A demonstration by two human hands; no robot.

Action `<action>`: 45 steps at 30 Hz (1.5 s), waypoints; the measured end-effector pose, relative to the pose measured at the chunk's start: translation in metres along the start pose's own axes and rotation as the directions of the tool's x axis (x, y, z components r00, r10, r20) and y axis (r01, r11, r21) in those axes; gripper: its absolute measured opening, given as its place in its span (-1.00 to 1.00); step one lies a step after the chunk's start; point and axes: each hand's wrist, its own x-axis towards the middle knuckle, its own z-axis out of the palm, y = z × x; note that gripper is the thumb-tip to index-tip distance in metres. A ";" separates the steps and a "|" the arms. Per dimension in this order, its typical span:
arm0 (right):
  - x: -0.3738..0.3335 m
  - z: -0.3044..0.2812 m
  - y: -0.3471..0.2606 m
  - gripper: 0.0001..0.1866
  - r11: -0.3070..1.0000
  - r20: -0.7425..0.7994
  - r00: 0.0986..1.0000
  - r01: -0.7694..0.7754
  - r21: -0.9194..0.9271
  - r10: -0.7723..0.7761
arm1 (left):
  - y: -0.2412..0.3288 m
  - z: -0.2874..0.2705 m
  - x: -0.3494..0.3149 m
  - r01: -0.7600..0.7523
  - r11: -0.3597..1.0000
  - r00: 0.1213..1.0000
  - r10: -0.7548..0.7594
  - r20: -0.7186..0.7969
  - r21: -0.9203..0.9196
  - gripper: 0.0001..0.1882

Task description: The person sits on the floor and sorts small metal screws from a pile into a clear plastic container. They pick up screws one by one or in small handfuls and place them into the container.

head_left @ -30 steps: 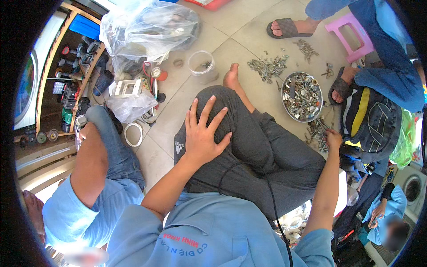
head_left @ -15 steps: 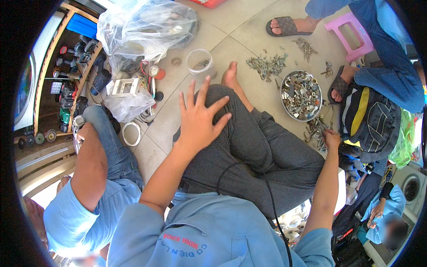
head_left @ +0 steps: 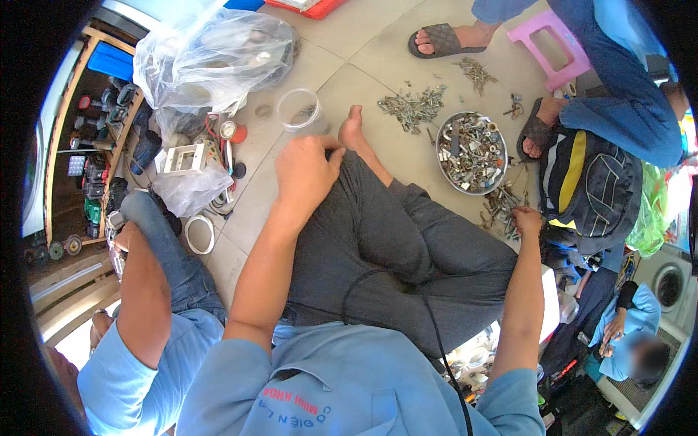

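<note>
My left hand rests at my raised knee, its fingers curled in and its thumb against them. What it holds, if anything, is hidden. Off to the right, my right hand is closed at the edge of a loose pile of screws and small metal parts; I cannot make out what lies between its fingertips. Just beyond that pile is a round metal bowl full of mixed screws, fittings and small parts. A clear plastic tub with a few metal pieces inside stands past my left hand.
Sorted screws and longer fasteners lie on the tiles. Bagged goods and a white frame are at left, near a seated co-worker. A black-and-yellow backpack, another person's sandalled foot and a pink stool border the right.
My left hand was spread open over the knee and is now curled closed there. My right hand stays at the pile. The whole view has shifted slightly.
</note>
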 end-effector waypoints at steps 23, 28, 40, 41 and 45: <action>0.040 0.082 -0.402 -0.74 0.601 -0.025 0.636 0.715 -0.358 -0.771 | -0.163 0.071 0.074 -0.146 0.920 0.972 0.066 -0.224 -0.364 0.27; 0.059 0.085 -0.408 -0.74 0.583 0.013 0.647 0.695 -0.420 -0.762 | -0.181 0.103 0.066 -0.056 0.933 0.988 0.000 -0.156 -0.355 0.23; 0.008 0.037 -0.394 -0.81 0.030 0.324 0.490 -0.516 0.856 -0.809 | -0.213 0.149 0.066 -0.019 0.879 0.974 -0.091 -0.207 -0.476 0.07; 0.003 0.035 -0.398 -0.80 0.033 0.331 0.493 -0.519 0.854 -0.804 | -0.216 0.156 0.065 -0.049 0.895 0.964 -0.075 -0.257 -0.444 0.07; 0.043 0.048 -0.408 -0.77 0.086 0.459 0.661 -0.516 0.853 -0.593 | -0.202 0.151 0.070 -0.174 0.937 0.926 0.051 -0.375 -0.302 0.06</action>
